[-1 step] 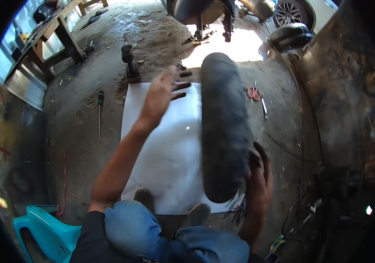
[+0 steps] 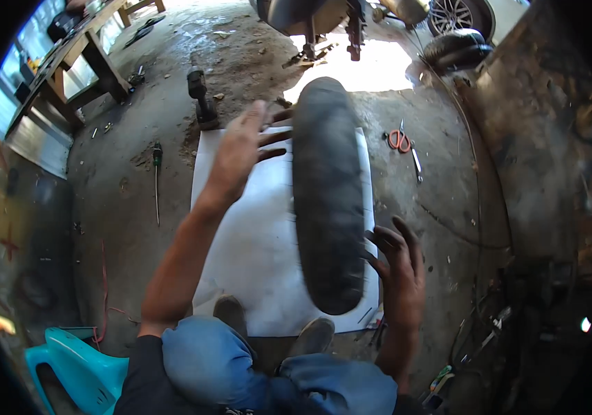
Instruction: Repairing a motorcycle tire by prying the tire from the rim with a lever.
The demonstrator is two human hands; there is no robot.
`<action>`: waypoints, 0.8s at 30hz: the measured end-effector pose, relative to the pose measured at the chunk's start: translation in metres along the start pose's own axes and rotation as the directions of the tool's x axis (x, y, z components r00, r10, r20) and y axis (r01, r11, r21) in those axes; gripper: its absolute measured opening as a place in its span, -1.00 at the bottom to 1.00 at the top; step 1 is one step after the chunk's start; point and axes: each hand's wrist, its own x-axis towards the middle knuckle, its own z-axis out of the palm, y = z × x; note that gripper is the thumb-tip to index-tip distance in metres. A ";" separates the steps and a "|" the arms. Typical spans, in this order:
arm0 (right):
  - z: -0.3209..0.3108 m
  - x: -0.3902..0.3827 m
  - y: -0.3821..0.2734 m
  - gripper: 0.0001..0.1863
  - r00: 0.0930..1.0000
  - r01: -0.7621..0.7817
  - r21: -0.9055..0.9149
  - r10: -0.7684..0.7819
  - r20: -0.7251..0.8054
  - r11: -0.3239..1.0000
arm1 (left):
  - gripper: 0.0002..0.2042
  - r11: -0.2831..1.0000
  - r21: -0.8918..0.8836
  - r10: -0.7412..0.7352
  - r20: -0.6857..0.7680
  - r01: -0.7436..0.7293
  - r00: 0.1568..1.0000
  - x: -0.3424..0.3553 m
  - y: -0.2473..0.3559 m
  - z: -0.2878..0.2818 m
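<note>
A worn black tyre [image 2: 330, 194] stands on edge with its tread toward me, over a white sheet [image 2: 240, 283] spread on the ground. To its left, my left hand [image 2: 239, 152] is open with fingers stretched toward the sidewall; the fingertips are partly lost behind the tyre's edge, and I cannot tell if they touch. My right hand [image 2: 401, 266] sits at the lower right side, its fingers bent and apart. Its fingertips come very close to the rubber, without a grip around it. The tyre's lower end hides where it meets the sheet.
Past the sheet's far left corner stands a cordless power tool [image 2: 200, 100]. A screwdriver [image 2: 157, 166] lies left; red-handled scissors [image 2: 399, 140] and a slim metal tool [image 2: 417, 164] lie right. A teal plastic chair [image 2: 81, 373] is near left, a wooden bench [image 2: 68, 76] far left.
The tyre has shifted left and leans a little more upright-left. My right hand's fingers have spread away from its side. My left hand has moved slightly left, still open.
</note>
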 end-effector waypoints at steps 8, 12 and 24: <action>-0.058 0.004 0.217 -0.18 0.872 -0.399 -0.499 0.150 -0.465 0.769 | -0.49 0.990 0.052 -0.096 -0.417 0.129 0.904 -0.010 -0.096 -0.203; -0.027 0.009 0.216 0.01 0.949 -0.199 -0.792 -0.088 -0.303 0.577 | -0.44 0.970 -0.049 -0.230 -0.482 0.236 0.846 -0.055 -0.142 -0.259; -0.035 0.026 0.270 0.13 0.889 -0.380 -0.472 0.174 -0.423 0.795 | -0.36 0.977 0.100 -0.088 -0.615 0.189 0.784 -0.115 -0.260 -0.316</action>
